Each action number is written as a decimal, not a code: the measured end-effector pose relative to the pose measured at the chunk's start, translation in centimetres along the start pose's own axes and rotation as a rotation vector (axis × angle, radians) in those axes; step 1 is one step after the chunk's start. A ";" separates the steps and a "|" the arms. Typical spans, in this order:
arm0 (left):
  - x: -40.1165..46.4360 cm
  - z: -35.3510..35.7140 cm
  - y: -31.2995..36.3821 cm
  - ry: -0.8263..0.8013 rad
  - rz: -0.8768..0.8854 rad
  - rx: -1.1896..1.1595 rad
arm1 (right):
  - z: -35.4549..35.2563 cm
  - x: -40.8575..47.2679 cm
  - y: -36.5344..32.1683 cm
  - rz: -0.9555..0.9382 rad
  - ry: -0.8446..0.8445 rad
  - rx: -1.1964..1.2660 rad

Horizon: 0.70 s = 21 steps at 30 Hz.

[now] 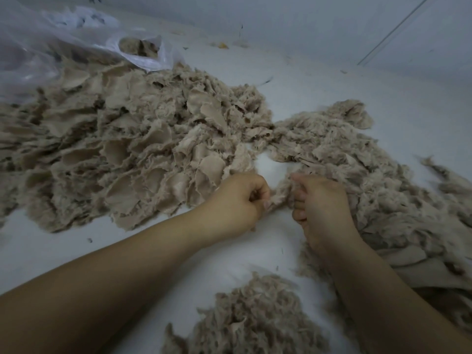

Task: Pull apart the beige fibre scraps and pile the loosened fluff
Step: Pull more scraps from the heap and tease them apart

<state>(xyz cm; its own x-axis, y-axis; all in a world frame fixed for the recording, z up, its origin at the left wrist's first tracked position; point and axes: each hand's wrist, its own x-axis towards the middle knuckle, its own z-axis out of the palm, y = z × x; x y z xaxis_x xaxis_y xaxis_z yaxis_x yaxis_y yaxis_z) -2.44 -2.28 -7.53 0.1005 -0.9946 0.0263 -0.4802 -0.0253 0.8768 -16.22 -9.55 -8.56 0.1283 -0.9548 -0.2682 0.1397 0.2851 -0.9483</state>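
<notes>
Two hands on one scrap right now, but nearest to me, between my forearms, sits a small heap of loosened fluff (255,318) on the white surface (51,251). A bit further out my left hand (236,204) and right hand (320,203) are close together, both curled tight, each pinching an end of the same beige scrap (279,196) that stretches across the gap between them. My right forearm lies over the near edge of the right-hand pile (370,175), which looks mostly shredded and woolly, with a few flatter cloth bits along its near right side. Off to the left is the big pile of fibre scraps (132,139), still in flat torn pieces with frayed edges, and it just about touches the right-hand pile at the far side of the little bare patch in front of my knuckles. Behind that big pile, at the far left, there's a clear plastic bag (143,58) with its mouth open and more beige stuff showing inside. Past that it's just the pale wall (306,21).
</notes>
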 end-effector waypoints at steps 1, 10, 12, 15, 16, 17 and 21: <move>0.3 0.2 0.0 0.009 -0.009 -0.032 | 0.0 -0.1 0.1 -0.013 -0.010 -0.029; 3.6 2.5 1.1 0.015 -0.002 0.207 | 0.0 -0.2 0.0 -0.029 -0.081 -0.135; 4.2 2.7 1.3 0.044 0.011 0.327 | 0.1 -0.2 -0.1 -0.008 -0.099 -0.116; 4.5 2.8 0.8 0.108 0.020 0.341 | 0.1 0.1 -0.2 0.036 -0.132 -0.127; 4.3 2.8 0.5 0.127 0.039 0.315 | 0.0 0.1 -0.3 0.054 -0.148 -0.131; 4.0 2.8 0.3 0.141 0.067 0.281 | 0.0 0.1 -0.5 0.069 -0.161 -0.136; 2.5 2.9 -0.7 0.191 0.125 0.086 | 0.3 0.1 -0.8 0.080 -0.136 -0.129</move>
<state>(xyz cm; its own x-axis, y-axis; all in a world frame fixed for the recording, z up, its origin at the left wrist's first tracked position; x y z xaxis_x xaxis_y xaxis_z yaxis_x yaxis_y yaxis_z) -4.42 -5.03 -9.47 0.1949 -0.9535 0.2298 -0.5708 0.0803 0.8171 -16.04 -9.82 -7.79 0.2670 -0.9067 -0.3266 -0.0021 0.3384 -0.9410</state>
